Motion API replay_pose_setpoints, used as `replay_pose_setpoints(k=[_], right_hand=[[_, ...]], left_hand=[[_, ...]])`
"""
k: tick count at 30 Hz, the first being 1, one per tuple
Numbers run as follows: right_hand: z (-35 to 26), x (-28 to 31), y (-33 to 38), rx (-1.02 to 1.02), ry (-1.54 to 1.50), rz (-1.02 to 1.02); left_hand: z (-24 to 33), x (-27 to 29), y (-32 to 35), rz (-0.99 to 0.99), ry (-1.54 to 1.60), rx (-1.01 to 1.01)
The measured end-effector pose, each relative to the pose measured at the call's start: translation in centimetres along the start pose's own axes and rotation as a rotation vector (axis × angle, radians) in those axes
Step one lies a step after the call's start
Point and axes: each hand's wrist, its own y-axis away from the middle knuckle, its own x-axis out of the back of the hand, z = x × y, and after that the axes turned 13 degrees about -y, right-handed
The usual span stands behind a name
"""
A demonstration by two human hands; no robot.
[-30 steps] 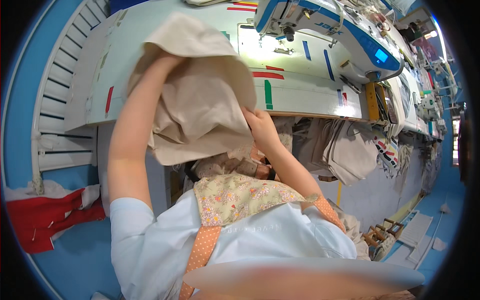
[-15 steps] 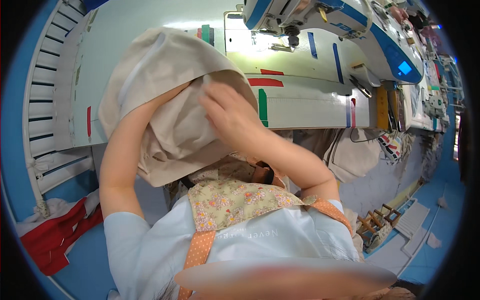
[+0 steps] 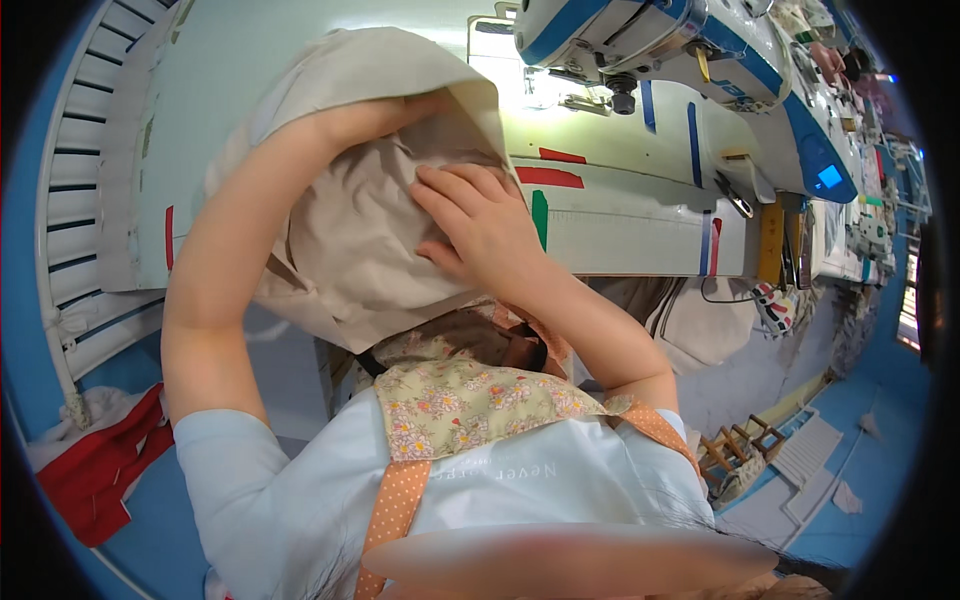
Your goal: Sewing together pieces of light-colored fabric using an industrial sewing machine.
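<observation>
A beige cloth piece (image 3: 375, 225), sewn like a bag with a wide opening, drapes over the table's front edge. My left forearm reaches across it, and my left hand (image 3: 418, 106) goes in under the raised upper layer near the top. The fingers of that hand are hidden by the cloth. On the right side of the opening, my right hand (image 3: 487, 228) lies against the inner cloth. Its fingers are apart and slightly bent, the thumb stands away from them, and no fold shows pinched between them.
Behind and to the right stands a white and blue sewing machine (image 3: 690, 65), its needle area lit. Coloured tape strips (image 3: 550, 177) mark the pale table (image 3: 630, 235). Snips (image 3: 735, 195) lie near the machine. A white rail (image 3: 55, 200) runs along the left; red cloth (image 3: 100, 480) hangs below.
My left arm has lifted and swung further over the cloth, its hand now higher by the top fold. My right hand has moved slightly right and down, fingers spreading. The upper layer is raised.
</observation>
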Motion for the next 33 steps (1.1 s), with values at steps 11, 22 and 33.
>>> replay_pose_setpoints(k=[11, 22, 33], right_hand=[[1.7, 2.1, 0.0, -0.176, 0.06, 0.192], [1.6, 2.3, 1.2, -0.131, 0.076, 0.241], [1.4, 2.7, 1.9, -0.217, 0.057, 0.22]], left_hand=[[-0.5, 1.6, -1.1, -0.324, -0.36, -0.061], [1.2, -3.0, -3.3, -0.114, -0.034, -0.306], [4.5, -5.5, -4.6, 0.18, 0.068, -0.323]])
